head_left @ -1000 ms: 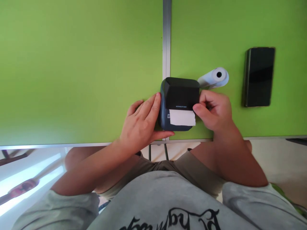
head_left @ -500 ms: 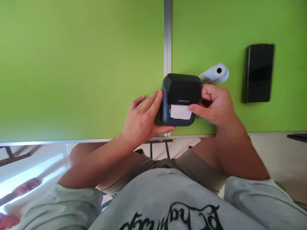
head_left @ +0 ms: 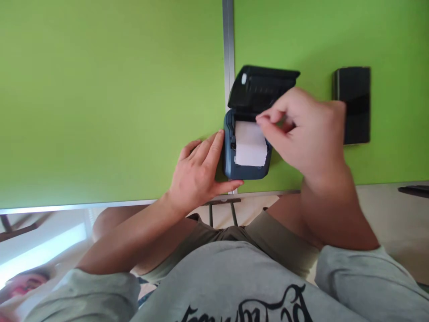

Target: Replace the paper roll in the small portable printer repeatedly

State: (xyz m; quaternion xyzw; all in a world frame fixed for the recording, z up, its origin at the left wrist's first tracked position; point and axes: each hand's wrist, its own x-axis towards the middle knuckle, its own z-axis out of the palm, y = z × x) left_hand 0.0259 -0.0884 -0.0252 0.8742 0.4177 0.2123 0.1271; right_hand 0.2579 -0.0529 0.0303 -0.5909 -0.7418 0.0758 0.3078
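Note:
A small dark label printer (head_left: 248, 173) stands at the near edge of the green table with its black lid (head_left: 264, 87) raised. A strip of white paper (head_left: 250, 145) lies in its bay and reaches over the front. My left hand (head_left: 197, 172) rests against the printer's left side, fingers stretched out and thumb along the front edge. Above the right part of the bay is my right hand (head_left: 304, 129), fingers curled and tips pinched together close to the paper's upper right corner. Whether anything is between those tips is hidden.
To the right lies a black, box-shaped object with a glossy top (head_left: 357, 105), partly covered by my right hand. A grey metal seam (head_left: 229, 49) divides the green table top (head_left: 110, 98). My legs are under the table's front edge.
The printer's lid has swung up and back, baring the paper inside. My right hand rose from the printer's right side to above it; the white roll behind is now out of sight.

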